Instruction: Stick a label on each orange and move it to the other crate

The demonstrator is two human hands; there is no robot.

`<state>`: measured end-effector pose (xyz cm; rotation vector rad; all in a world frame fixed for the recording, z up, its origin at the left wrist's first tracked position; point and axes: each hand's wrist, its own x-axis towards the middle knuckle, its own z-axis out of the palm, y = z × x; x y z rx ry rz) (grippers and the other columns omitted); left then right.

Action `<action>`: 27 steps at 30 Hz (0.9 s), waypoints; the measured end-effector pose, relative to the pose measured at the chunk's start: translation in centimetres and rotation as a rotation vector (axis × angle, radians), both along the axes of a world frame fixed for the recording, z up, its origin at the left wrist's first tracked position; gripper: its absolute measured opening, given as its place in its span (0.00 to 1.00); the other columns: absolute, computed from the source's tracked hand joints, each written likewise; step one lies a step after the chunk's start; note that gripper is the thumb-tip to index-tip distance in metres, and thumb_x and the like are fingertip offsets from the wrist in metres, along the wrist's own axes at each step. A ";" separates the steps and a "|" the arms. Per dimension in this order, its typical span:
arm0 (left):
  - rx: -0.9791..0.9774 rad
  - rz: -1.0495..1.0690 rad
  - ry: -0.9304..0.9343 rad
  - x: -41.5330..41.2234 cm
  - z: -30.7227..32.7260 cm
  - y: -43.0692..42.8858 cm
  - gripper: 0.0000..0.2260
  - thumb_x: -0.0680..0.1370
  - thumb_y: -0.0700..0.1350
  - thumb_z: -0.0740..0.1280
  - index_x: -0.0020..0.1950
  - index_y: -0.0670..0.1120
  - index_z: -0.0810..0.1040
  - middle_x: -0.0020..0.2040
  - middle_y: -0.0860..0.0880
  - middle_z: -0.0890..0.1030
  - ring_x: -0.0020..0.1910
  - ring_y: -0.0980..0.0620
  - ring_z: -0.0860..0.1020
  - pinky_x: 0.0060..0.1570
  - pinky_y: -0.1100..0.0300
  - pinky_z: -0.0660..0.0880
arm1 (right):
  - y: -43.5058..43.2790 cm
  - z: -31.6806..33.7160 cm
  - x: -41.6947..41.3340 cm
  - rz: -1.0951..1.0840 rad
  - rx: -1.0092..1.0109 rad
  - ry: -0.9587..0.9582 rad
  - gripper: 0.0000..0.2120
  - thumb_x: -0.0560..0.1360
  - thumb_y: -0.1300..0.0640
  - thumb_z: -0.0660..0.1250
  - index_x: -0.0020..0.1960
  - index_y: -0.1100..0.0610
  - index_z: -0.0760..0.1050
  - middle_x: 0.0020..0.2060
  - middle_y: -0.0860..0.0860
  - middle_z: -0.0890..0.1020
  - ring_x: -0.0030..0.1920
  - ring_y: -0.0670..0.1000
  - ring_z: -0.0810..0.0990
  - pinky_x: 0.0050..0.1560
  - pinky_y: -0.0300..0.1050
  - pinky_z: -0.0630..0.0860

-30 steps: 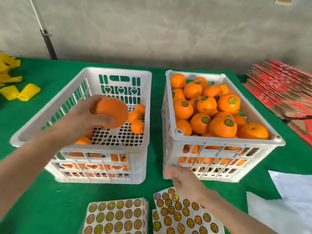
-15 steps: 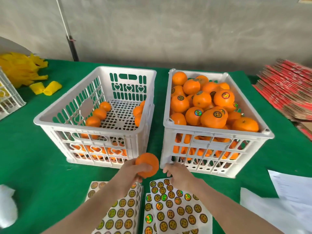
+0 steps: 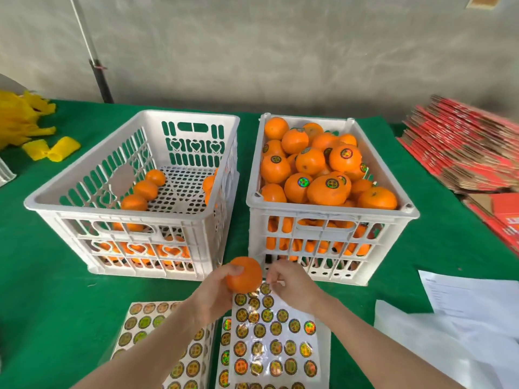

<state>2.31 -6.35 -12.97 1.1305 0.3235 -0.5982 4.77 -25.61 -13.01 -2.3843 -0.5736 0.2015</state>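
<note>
Left hand (image 3: 212, 294) grips one orange (image 3: 245, 272): two crates (image 3: 112, 210) behind it, three label sheets (image 3: 276, 342) below it. Right hand (image 3: 293, 282) curls beside it, hold unclear.

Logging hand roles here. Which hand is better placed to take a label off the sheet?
Right. The left hand grips the orange; the right hand hovers over the top of the label sheet.
</note>
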 end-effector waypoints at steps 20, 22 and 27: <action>-0.122 -0.038 -0.026 0.5 -0.8 -0.9 0.48 0.44 0.51 0.83 0.62 0.42 0.72 0.48 0.38 0.82 0.48 0.39 0.79 0.49 0.48 0.77 | 0.1 -1.6 -2.9 -0.050 0.029 -0.524 0.11 0.62 0.72 0.76 0.31 0.62 0.74 0.32 0.55 0.77 0.33 0.55 0.76 0.31 0.44 0.76; -0.126 -0.041 -0.024 0.6 -0.9 -0.8 0.47 0.45 0.51 0.82 0.62 0.42 0.72 0.49 0.38 0.82 0.48 0.39 0.79 0.50 0.48 0.77 | 0.1 -1.7 -3.1 -0.034 0.033 -0.530 0.09 0.63 0.71 0.75 0.35 0.62 0.77 0.33 0.54 0.78 0.32 0.55 0.77 0.31 0.43 0.76; -0.133 -0.059 -0.031 0.9 -1.0 -0.6 0.46 0.46 0.50 0.82 0.62 0.42 0.72 0.49 0.38 0.82 0.48 0.39 0.79 0.51 0.47 0.77 | 0.1 -1.4 -3.0 0.014 0.021 -0.559 0.09 0.63 0.72 0.74 0.35 0.61 0.78 0.32 0.54 0.78 0.31 0.53 0.76 0.30 0.41 0.73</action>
